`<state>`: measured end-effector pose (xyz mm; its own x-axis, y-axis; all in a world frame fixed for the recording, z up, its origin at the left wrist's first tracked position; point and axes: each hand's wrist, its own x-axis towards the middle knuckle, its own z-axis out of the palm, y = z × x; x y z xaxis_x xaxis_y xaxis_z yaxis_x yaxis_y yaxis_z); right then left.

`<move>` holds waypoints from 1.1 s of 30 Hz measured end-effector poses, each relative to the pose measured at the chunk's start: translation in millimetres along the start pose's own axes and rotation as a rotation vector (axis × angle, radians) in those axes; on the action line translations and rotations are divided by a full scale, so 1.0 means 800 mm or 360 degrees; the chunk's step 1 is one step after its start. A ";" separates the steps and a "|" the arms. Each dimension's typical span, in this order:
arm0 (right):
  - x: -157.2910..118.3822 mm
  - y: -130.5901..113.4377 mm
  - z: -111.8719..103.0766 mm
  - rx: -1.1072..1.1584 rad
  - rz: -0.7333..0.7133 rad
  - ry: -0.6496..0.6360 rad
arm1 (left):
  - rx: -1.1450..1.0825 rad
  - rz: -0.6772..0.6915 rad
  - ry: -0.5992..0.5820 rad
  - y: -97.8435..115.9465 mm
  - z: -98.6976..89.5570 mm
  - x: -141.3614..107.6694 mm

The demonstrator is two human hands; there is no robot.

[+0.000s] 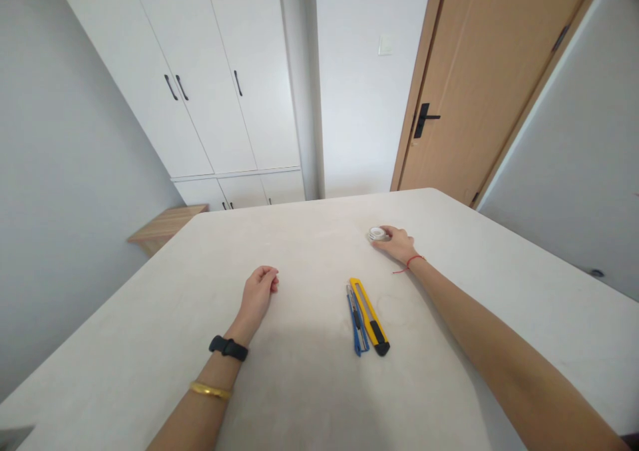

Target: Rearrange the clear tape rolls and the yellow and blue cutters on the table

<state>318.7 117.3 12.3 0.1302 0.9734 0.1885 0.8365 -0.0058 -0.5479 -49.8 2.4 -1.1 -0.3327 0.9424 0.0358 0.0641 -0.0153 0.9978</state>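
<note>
On the far right part of the table, my right hand (398,243) grips a small roll of white tape (376,233) between thumb and fingers. The roll lies on its side at the tabletop, its ring-shaped top showing. My left hand (259,289) rests on the table left of the middle, fingers curled and pressed together, with nothing visible in them. Between my forearms lie a yellow utility knife (366,304) with a black end and, close along its left side, a slimmer blue utility knife (356,321). Neither hand touches the knives.
The white table (299,384) has its far edge near a white wardrobe (224,118). A wooden door (479,58) with a black handle stands beyond the right corner. At the back left is a wooden surface (167,226), outside the table's edge.
</note>
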 end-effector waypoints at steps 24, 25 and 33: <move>-0.272 -0.069 -0.033 -0.0028 -0.1156 -0.0691 | 0.0070 0.0026 0.0026 0.010 0.004 -0.008; -0.271 -0.070 -0.031 -0.0038 -0.1146 -0.0693 | 0.0067 0.0028 0.0027 0.011 0.004 -0.008; -0.260 -0.067 -0.038 0.0034 -0.1082 -0.0695 | 0.0354 0.0230 -0.0117 0.015 0.011 -0.021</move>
<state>262.6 -92.1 27.2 -0.6268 0.7640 0.1531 0.6468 0.6198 -0.4443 -35.1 -10.4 9.6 -0.2365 0.9575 0.1650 0.3139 -0.0854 0.9456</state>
